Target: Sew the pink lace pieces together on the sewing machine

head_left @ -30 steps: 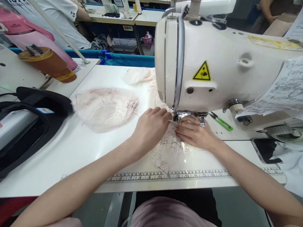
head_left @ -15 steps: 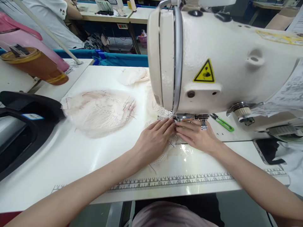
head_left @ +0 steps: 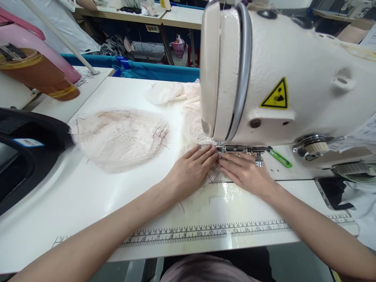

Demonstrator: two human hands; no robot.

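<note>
A pale pink lace piece (head_left: 197, 131) lies under the head of the white sewing machine (head_left: 273, 51), and part of it shows below my fingers. My left hand (head_left: 190, 170) rests flat on this lace, fingers stretched toward the needle area. Beside it, my right hand (head_left: 248, 172) lies with its fingers extended, their tips almost meeting those of the left. Just above the right fingers sits a metal guide attachment (head_left: 235, 149). The needle and the lace edge beneath the fingertips are hidden.
Another lace piece (head_left: 117, 145) with red thread ends lies left, and more pale fabric (head_left: 166, 93) behind. Green thread snips (head_left: 280, 157) and a phone (head_left: 331, 192) are at right. A printed ruler (head_left: 205, 232) runs along the front. A brown cup (head_left: 41, 74) stands at left.
The camera view has shifted, so the machine head appears larger and farther right. Both hands stay flat by the needle area, with little visible movement of the lace.
</note>
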